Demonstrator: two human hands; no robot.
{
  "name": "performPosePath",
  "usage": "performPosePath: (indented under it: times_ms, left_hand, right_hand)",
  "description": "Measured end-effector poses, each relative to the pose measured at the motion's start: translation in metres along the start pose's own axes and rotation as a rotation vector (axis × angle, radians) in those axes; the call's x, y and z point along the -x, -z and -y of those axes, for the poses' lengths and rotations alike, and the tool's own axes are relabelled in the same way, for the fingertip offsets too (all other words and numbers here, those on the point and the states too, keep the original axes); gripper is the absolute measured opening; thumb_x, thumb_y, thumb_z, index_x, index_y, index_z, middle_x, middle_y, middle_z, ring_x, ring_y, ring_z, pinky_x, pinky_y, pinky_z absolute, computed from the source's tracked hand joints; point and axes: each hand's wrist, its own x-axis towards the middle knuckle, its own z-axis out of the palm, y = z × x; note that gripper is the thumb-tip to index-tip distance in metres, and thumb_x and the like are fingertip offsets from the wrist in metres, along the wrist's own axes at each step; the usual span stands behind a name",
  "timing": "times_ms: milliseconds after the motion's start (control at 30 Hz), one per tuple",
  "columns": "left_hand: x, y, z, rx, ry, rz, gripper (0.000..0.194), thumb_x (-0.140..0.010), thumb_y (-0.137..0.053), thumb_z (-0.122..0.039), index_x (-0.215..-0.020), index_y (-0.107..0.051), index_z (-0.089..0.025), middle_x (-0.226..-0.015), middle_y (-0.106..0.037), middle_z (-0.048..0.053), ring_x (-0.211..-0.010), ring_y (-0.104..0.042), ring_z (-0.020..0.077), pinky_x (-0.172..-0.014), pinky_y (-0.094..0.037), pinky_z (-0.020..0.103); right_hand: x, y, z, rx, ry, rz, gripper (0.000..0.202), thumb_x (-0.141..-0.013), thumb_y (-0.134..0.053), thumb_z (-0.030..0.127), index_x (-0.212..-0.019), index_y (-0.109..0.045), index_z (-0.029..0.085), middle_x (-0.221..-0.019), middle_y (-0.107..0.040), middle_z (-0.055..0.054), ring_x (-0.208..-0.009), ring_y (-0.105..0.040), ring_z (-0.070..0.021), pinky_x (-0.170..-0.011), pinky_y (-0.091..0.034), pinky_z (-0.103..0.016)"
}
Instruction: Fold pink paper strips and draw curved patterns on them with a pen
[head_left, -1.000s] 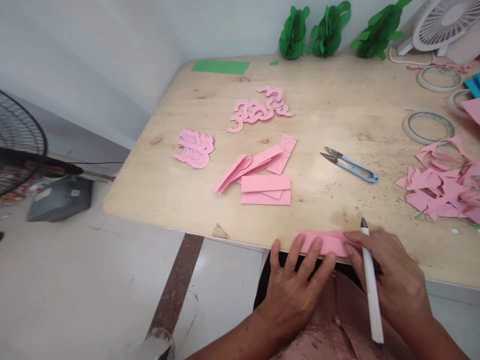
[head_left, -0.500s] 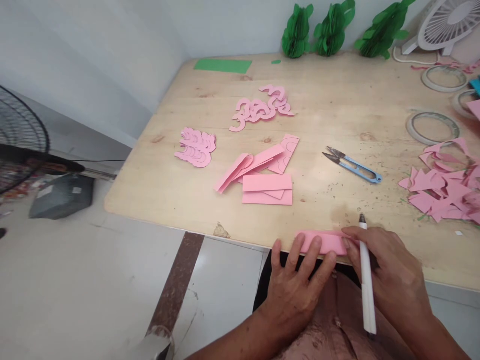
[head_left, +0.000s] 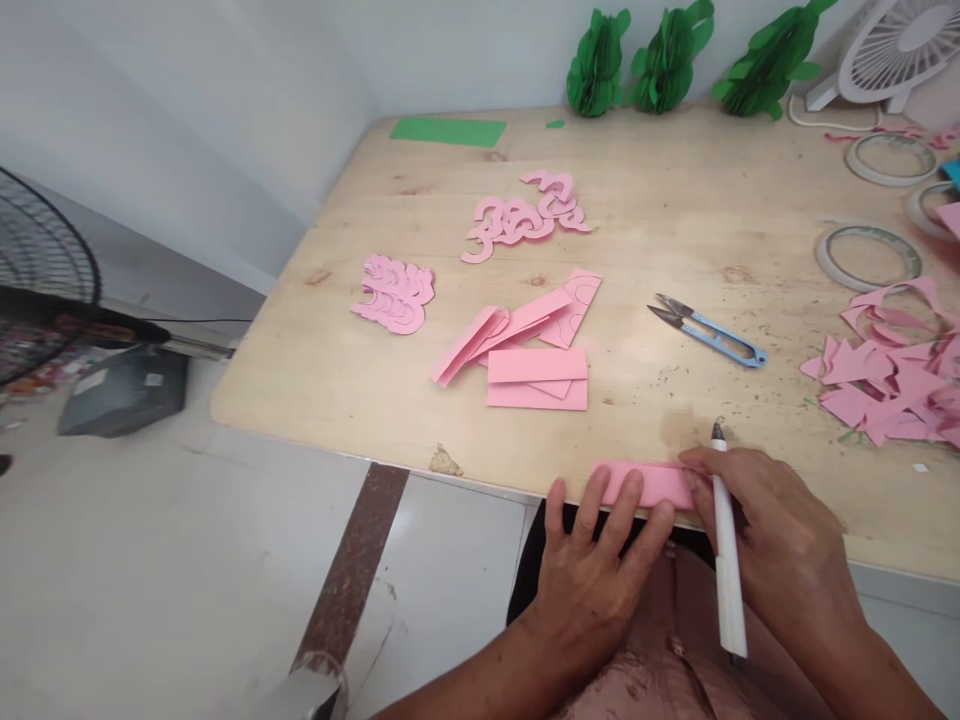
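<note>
On the pale wooden table's (head_left: 510,453) near edge, our spread L hand (head_left: 592,580) presses 1 folded pink paper strip (head_left: 666,487); our R hand (head_left: 787,530) grips 1 slim white pen (head_left: 724,535), touching its end. We'd call 2 groups of cut pink paper curves (head_left: 409,290) done — approx. 4 more strips (head_left: 537,366), overlapping, lie uncut.

- Light bright, diffuse, fairly even.
- Pale sheen on mid tabletop (head_left: 630,240) & floor (head_left: 150,560).
- Faint, soft shadow nr tip of white pen (head_left: 727,550).
- Wide-angle stretch twd edges; black fan (head_left: 52,310) slightly soft.
</note>
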Motion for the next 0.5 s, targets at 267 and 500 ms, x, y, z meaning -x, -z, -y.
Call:
performPosePath:
  times_ms: [267, 500]
  left_hand:
    - [-0.0005, 0.0015, 0.0002, -0.007, 0.004, 0.018, 0.053, -0.087, -0.059, -0.023, -0.139, -0.052, -0.025, -0.152, -0.042, 0.008, -0.145, -0.027, 0.0329, -0.118, -0.009, 0.059]
    - [-0.0012, 0.0027, 0.0, -0.01, 0.01, 0.029, 0.052, -0.088, -0.058, -0.025, -0.139, -0.052, -0.026, -0.151, -0.044, 0.008, -0.145, -0.027, 0.0328, -0.118, -0.009, 0.058]
  right_hand:
    - [-0.0005, 0.0, 0.0002, 0.017, -0.006, 0.021, 0.013, -0.095, -0.051, 0.021, -0.102, -0.061, 0.018, -0.086, -0.068, -0.008, -0.08, -0.063, -0.0223, -0.069, -0.046, -0.034]
    - [-0.0019, 0.0003, 0.0021, 0.023, -0.014, 0.032, 0.013, -0.095, -0.05, 0.019, -0.102, -0.061, 0.018, -0.088, -0.068, -0.008, -0.08, -0.063, -0.0228, -0.067, -0.046, -0.033]
